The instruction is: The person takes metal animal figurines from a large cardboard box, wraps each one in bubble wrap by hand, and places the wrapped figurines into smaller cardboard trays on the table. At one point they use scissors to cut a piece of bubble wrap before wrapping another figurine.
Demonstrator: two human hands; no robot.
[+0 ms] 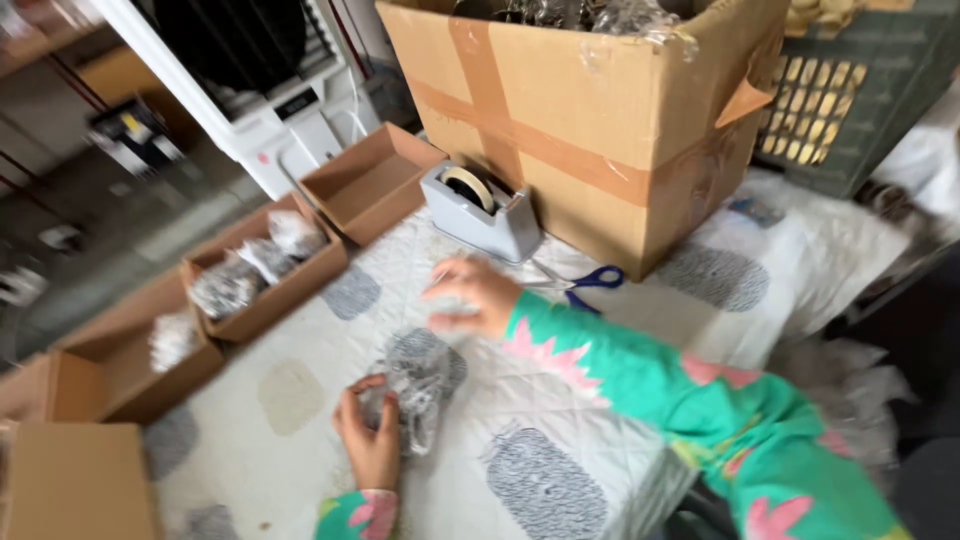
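A large brown cardboard box [590, 120], banded with tan tape, fills the upper centre. Four small open brown cartons run down the left: one empty [372, 182], one holding clear-wrapped bundles [265, 268], another [130, 365], and a plain one [75, 480] at lower left.

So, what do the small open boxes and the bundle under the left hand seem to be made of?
Small open boxes: plain brown cardboard, matte, with folded walls. Bundle held by the left hand: probably clear bubble wrap, glossy and crinkled; the contents are hidden.
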